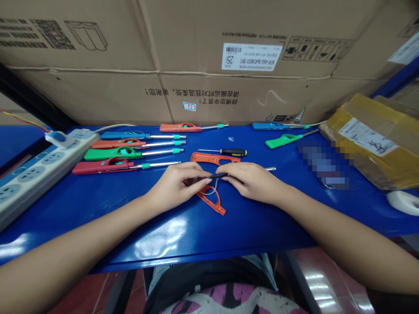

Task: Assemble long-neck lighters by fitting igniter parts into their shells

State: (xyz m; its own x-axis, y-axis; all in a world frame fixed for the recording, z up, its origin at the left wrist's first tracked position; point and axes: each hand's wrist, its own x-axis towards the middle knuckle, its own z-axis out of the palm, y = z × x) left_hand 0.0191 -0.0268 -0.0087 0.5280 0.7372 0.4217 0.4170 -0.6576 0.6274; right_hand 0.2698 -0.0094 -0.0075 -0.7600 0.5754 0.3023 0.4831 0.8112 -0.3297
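My left hand [178,185] and my right hand [250,179] meet over the middle of the blue table [131,213]. Both are closed on a half-opened orange lighter [212,200], whose orange shell sticks out below my fingers and whose metal tube [270,168] points right. Its dark inner parts lie between my fingertips. A second orange shell half [211,158] lies just behind my hands, with a black-handled screwdriver [229,151] behind it.
Several long lighters [127,152] in blue, orange, green and red lie in a row at the left, with others [283,140] at the back. A white power strip [36,170] sits far left. Cardboard boxes [209,65] wall the back; a taped parcel [376,139] and tape roll [404,202] are right.
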